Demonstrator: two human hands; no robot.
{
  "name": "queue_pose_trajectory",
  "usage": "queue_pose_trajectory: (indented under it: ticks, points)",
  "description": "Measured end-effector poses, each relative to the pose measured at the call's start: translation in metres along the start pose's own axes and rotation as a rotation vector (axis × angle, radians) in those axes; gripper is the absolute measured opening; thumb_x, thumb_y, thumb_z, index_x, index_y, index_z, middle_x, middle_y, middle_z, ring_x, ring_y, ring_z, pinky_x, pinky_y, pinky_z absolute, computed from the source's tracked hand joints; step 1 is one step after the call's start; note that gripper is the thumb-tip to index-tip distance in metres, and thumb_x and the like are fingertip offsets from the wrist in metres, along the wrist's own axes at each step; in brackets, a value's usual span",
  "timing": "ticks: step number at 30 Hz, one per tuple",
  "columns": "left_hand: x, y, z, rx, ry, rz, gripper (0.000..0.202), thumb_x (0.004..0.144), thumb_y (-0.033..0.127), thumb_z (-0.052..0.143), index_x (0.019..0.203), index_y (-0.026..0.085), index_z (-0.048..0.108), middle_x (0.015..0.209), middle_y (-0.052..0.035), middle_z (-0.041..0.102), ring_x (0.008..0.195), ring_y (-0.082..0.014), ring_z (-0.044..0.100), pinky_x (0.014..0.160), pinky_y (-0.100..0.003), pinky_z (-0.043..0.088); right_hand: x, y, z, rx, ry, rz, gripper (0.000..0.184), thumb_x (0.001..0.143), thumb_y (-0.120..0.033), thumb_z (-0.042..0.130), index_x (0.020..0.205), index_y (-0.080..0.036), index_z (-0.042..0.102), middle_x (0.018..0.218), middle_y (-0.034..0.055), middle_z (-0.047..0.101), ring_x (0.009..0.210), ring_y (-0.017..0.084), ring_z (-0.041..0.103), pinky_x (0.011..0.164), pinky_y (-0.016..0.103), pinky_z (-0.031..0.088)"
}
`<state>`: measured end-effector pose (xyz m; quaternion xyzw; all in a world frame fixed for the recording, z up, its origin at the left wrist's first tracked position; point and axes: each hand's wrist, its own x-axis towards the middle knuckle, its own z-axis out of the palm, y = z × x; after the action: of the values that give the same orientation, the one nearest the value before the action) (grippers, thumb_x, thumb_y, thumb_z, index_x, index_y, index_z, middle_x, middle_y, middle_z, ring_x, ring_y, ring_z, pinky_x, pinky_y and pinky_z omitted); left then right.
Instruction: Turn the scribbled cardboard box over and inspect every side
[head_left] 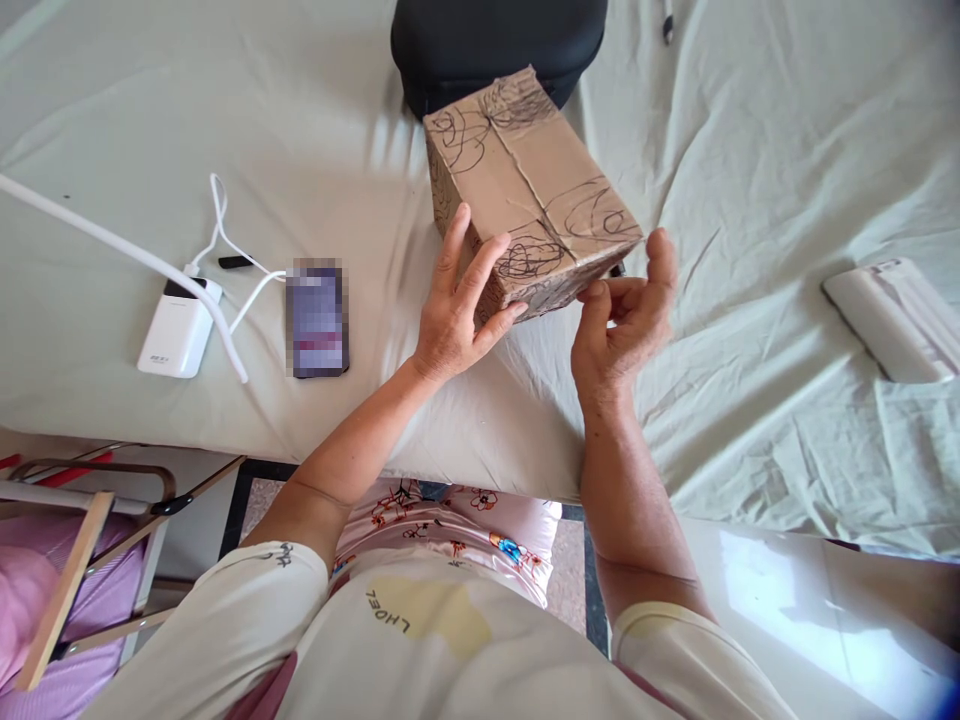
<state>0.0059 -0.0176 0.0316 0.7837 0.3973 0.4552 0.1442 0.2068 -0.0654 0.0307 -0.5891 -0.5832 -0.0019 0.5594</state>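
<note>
Shirt (427, 640): pale and lettered, it fills the foreground below the fingers of both hands.
Trousers (480, 500): pink and printed, they show under the sheet's (765, 430) near edge, below the fingers.
Chair (71, 590): wood-trimmed, it stands well off to the lower left of the left fingers.
Right hand (619, 335): thumb and index finger meet at the box's (529, 180) lower near edge, the little finger raised; whether they clamp anything cannot be told.
Left hand (456, 320): fingers spread apart against the box's left side, thumb at its near end.
Box: brown cardboard, scrawled with black loops, it sits tilted away between the two hands, just beyond the fingertips.
Phone (317, 325): its screen blurred, it lies left of the left fingers.
Power bank (176, 330): white, farther left of those fingers, joined to the phone by a cable (251, 258); a white tube (112, 225) crosses over it.
Slab (896, 320): whitish, it lies well right of the right fingers.
Case (499, 45): black, it rests beyond the fingers, behind the box's far end.
</note>
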Motion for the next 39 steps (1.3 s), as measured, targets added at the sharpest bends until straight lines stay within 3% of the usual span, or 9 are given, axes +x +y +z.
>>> queue_pose_trajectory:
  ticks: [4, 8, 18, 21, 23, 28, 31, 34, 39]
  points:
    - [-0.002, -0.003, -0.001, -0.035, 0.063, -0.1, 0.076, 0.098, 0.078, 0.047, 0.161, 0.038, 0.034, 0.182, -0.0041, 0.017, 0.169, -0.0332, 0.02, 0.123, -0.054, 0.053, 0.001, -0.008, -0.002, -0.021, -0.104, 0.066, 0.044, 0.106, -0.046, 0.048, 0.145, -0.029, 0.06, 0.081, 0.004, 0.073, 0.07, 0.017, 0.065, 0.068, 0.035, 0.055]
    - [-0.003, -0.007, 0.0, -0.116, 0.121, -0.163, 0.077, 0.098, 0.077, 0.046, 0.163, 0.041, 0.029, 0.183, -0.0006, 0.015, 0.167, -0.0291, 0.026, 0.108, -0.041, 0.065, 0.001, -0.003, 0.0, -0.037, -0.18, 0.086, 0.045, 0.103, -0.044, 0.053, 0.145, -0.027, 0.06, 0.078, 0.0003, 0.071, 0.064, 0.015, 0.061, 0.066, 0.033, 0.053]
    - [0.005, -0.02, 0.007, -0.314, 0.248, -0.244, 0.088, 0.088, 0.089, 0.047, 0.156, 0.037, 0.025, 0.169, -0.0111, 0.042, 0.164, -0.0251, 0.033, 0.134, -0.045, 0.039, 0.001, 0.014, 0.004, -0.037, -0.149, 0.117, 0.049, 0.101, -0.051, 0.058, 0.144, -0.028, 0.056, 0.088, 0.0014, 0.075, 0.062, 0.014, 0.057, 0.063, 0.031, 0.051]
    - [0.006, -0.009, 0.002, -0.54, 0.239, -0.329, 0.087, 0.083, 0.087, 0.06, 0.149, 0.038, 0.034, 0.165, -0.0097, 0.047, 0.155, -0.0284, 0.047, 0.127, -0.047, 0.048, 0.002, 0.012, 0.007, 0.073, -0.084, 0.141, 0.053, 0.102, -0.056, 0.056, 0.148, -0.03, 0.051, 0.087, 0.0022, 0.073, 0.066, 0.015, 0.06, 0.065, 0.032, 0.054]
    - [0.005, 0.004, -0.002, -0.747, 0.207, -0.439, 0.076, 0.085, 0.077, 0.069, 0.145, 0.039, 0.04, 0.161, -0.0073, 0.052, 0.144, -0.0283, 0.058, 0.115, -0.047, 0.059, 0.003, 0.012, 0.009, 0.157, -0.054, 0.161, 0.059, 0.102, -0.059, 0.055, 0.152, -0.029, 0.046, 0.083, 0.001, 0.07, 0.065, 0.015, 0.06, 0.066, 0.033, 0.055]
    - [0.008, 0.021, -0.008, -1.09, 0.202, -0.645, 0.058, 0.088, 0.049, 0.081, 0.134, 0.033, 0.049, 0.137, -0.0037, 0.066, 0.141, -0.0255, 0.06, 0.104, -0.043, 0.065, 0.004, 0.012, 0.012, 0.211, -0.028, 0.152, 0.064, 0.099, -0.065, 0.057, 0.15, -0.029, 0.048, 0.072, -0.0031, 0.061, 0.063, 0.015, 0.058, 0.065, 0.033, 0.055]
    - [0.011, 0.017, -0.008, -1.157, 0.231, -0.756, 0.04, 0.098, 0.038, 0.069, 0.132, 0.029, 0.05, 0.133, -0.0029, 0.064, 0.137, -0.0213, 0.062, 0.106, -0.042, 0.064, 0.0, 0.012, 0.014, 0.164, -0.104, 0.155, 0.059, 0.097, -0.064, 0.062, 0.143, -0.028, 0.057, 0.073, -0.0025, 0.062, 0.064, 0.014, 0.057, 0.064, 0.031, 0.054]
    - [0.011, 0.011, -0.006, -1.175, 0.231, -0.822, 0.031, 0.102, 0.033, 0.061, 0.13, 0.027, 0.05, 0.133, -0.0025, 0.063, 0.131, -0.018, 0.066, 0.106, -0.042, 0.063, -0.004, 0.014, 0.017, 0.167, -0.16, 0.156, 0.063, 0.097, -0.063, 0.063, 0.148, -0.027, 0.054, 0.079, -0.0027, 0.066, 0.066, 0.013, 0.061, 0.063, 0.029, 0.054]
    - [0.006, 0.006, -0.001, -1.096, 0.137, -0.719, 0.045, 0.094, 0.047, 0.074, 0.127, 0.027, 0.051, 0.126, -0.0043, 0.068, 0.122, -0.02, 0.07, 0.094, -0.038, 0.066, -0.005, 0.02, 0.021, 0.221, -0.118, 0.153, 0.063, 0.1, -0.066, 0.057, 0.148, -0.027, 0.047, 0.088, -0.0006, 0.071, 0.068, 0.014, 0.066, 0.06, 0.029, 0.057]
